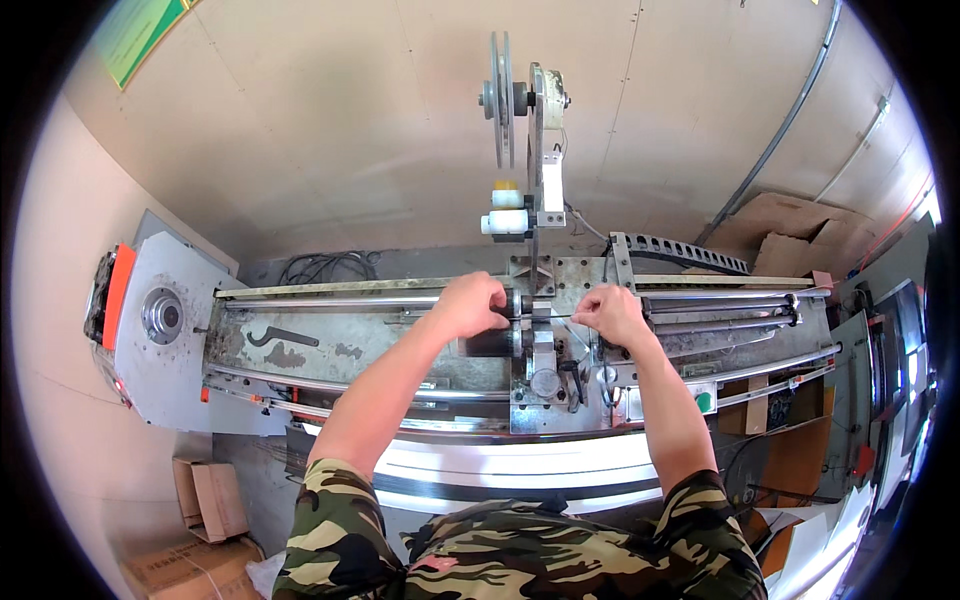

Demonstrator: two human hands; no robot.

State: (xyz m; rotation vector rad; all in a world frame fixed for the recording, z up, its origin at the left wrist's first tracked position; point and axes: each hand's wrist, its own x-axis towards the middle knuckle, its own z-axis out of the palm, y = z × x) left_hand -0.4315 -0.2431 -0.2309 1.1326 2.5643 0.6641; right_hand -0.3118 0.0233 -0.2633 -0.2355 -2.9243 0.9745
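A thin dark rod runs level across the carriage in the middle of a long machine bed. My right hand pinches it between thumb and fingertips, just right of the metal clamp block. On the block's other side, my left hand is closed, fingertips together at the rod beside a round flange; the exact grip is partly hidden. A small black lever handle sits below the rod on the carriage.
Above the carriage rises a post carrying a grooved pulley wheel and white rollers. A hook spanner lies on the bed's left part. Long guide rails flank it. A grey end plate stands left; cardboard boxes sit lower left.
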